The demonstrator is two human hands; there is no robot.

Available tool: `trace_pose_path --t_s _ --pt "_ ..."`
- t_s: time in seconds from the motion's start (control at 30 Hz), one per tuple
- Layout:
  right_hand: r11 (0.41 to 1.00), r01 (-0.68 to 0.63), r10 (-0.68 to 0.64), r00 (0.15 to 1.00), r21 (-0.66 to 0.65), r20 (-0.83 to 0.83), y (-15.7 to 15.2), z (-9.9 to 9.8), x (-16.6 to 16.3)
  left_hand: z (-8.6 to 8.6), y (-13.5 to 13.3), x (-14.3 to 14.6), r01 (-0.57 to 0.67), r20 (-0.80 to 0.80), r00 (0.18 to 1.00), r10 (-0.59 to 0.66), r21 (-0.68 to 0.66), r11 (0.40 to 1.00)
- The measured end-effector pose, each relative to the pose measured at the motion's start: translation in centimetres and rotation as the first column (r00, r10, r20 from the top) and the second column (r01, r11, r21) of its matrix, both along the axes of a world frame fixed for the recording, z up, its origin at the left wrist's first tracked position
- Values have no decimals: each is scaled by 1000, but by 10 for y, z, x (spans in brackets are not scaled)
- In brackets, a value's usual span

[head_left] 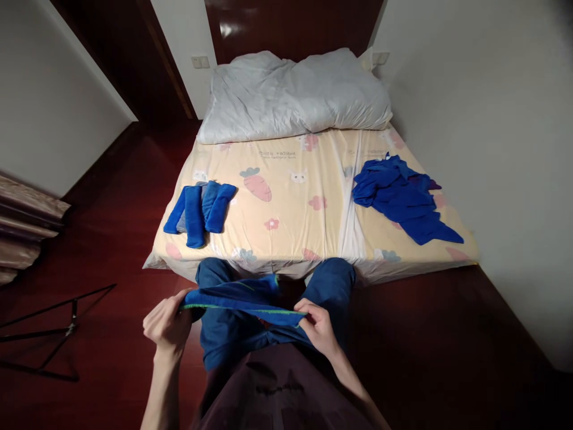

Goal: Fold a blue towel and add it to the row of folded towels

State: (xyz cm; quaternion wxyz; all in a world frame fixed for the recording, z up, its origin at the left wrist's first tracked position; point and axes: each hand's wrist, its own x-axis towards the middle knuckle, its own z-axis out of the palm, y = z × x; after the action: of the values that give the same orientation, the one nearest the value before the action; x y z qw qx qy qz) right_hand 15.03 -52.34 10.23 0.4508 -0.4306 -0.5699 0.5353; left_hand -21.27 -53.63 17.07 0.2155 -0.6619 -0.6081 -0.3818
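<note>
Left hand [166, 321], right hand [316, 324] — holding cloth [242, 303].

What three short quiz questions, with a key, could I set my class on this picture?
1. True or false: the left hand and the right hand both grip the green-edged blue cloth.

2. In this view, where is the crumpled blue pile relative to the blue-and-grey bundle? A: left; B: right; C: on top.

3. Fill in (near or far): the pale bedding lies at the ____ end of the bed.

Key: 1 true; 2 B; 3 far.
</note>
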Motion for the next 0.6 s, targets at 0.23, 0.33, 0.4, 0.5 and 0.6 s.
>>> trace_pose_path --t_s 0.23,0.33,0.4,0.5,0.6 --pt "967 -11 -92 917 -256 -388 7 17 13 -33 -3 -9 197 85 980 -178 -473 859" --pt "960 -10 -115 896 -278 -428 12 20 21 -57 -3 -2 262 238 959 -153 -547 795" --pt "951 -13 -125 898 -309 -423 20 20 30 -68 -1 -2 285 319 941 -115 -561 777" --pt "939 18 -154 914 -344 -374 39 20 50 -66 13 -8 316 393 913 -105 -522 792" --pt "933 63 -187 927 -354 -326 65 25 72 -42 42 -16 376 429 888 -167 -469 799"
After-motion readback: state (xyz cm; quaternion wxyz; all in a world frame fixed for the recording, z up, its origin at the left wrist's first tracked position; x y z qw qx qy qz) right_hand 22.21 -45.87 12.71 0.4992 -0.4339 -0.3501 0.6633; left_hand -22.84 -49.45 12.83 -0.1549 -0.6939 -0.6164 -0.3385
